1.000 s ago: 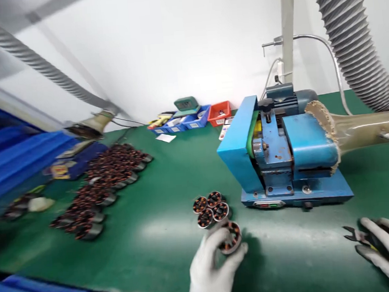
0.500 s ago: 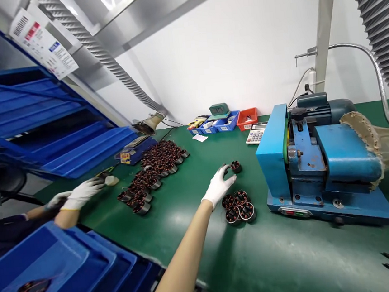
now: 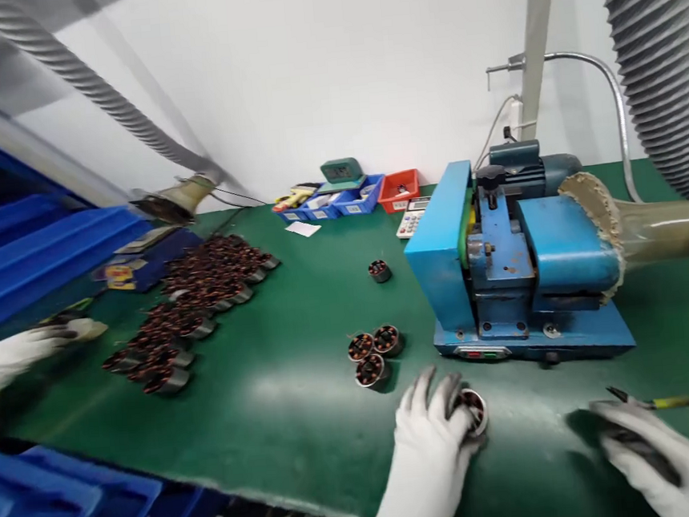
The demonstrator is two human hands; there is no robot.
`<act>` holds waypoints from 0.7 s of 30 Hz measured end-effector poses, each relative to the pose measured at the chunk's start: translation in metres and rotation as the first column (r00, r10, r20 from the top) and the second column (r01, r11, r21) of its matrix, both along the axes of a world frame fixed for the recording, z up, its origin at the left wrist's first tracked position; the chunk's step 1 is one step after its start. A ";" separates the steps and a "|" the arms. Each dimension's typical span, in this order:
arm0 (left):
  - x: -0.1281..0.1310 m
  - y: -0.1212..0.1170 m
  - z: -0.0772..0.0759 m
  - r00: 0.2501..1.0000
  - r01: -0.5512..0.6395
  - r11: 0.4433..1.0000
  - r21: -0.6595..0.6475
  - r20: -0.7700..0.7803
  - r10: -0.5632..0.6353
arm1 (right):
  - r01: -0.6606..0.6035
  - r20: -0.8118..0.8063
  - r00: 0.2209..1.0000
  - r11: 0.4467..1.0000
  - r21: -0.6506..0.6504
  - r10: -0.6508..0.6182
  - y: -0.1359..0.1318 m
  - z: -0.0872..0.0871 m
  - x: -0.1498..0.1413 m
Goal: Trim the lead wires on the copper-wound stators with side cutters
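My left hand (image 3: 428,436), in a white glove, grips a small round motor stator (image 3: 474,412) with copper windings near the front edge of the green table (image 3: 285,408). Three more stators (image 3: 372,354) stand in a cluster just beyond it, and a single stator (image 3: 378,271) sits farther back. My right hand (image 3: 660,452), also gloved, holds pliers (image 3: 671,404) with dark and yellow handles at the lower right. The blue bench machine (image 3: 505,264) stands behind both hands.
A large batch of stators (image 3: 195,304) covers the table's left side. Another person's gloved hand (image 3: 15,358) reaches in at far left. Blue bins (image 3: 58,509) sit front left; small blue and red trays (image 3: 354,197), a calculator (image 3: 409,222) and ribbed extraction hoses (image 3: 659,70) stand behind.
My left hand left one stator farther back on the table, came back toward me and took a stator from the cluster, which is one fewer. My right hand rose into view with the pliers.
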State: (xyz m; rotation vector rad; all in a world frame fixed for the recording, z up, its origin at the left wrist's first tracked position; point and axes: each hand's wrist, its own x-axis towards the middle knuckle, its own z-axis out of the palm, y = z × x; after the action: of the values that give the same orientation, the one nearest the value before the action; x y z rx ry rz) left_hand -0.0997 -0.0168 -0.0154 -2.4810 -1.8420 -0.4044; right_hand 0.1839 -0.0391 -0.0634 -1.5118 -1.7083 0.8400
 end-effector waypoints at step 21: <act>0.057 -0.018 -0.039 0.929 0.072 0.985 -0.158 0.369 -0.009 | 0.258 -0.697 0.486 0.848 -0.462 -0.527 0.037 0.046 -0.043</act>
State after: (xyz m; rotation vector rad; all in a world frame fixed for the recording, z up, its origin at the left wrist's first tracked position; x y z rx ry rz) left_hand -0.0423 -0.0350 -0.0544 -2.7115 -2.0303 -0.7975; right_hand 0.1405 -0.0024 -0.0176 -1.2923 -0.5119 1.2991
